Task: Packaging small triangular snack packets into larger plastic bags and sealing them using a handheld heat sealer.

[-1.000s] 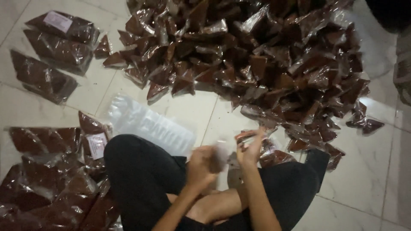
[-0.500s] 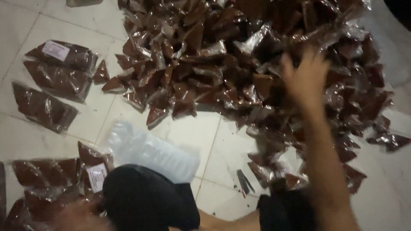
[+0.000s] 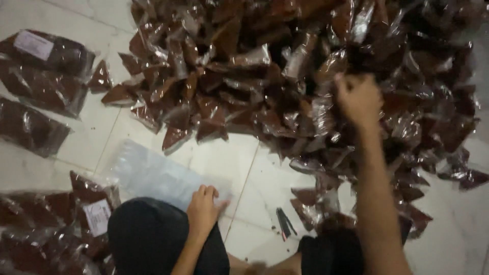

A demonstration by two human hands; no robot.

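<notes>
A light, slippery sachet in the brown pile [image 3: 305, 76] is pinched by the right hand [image 3: 358, 99], fingers closed; the left hand [image 3: 202, 210], fingers spread, is pressed on the clear bags [image 3: 153, 173].

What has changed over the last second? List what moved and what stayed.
The right hand left the lap and reached out into the packet pile, where it is now closed among the packets. The left hand dropped from the lap onto the clear bags on the floor. The pile, the packed bags on the left and the dark tool stayed put.
</notes>
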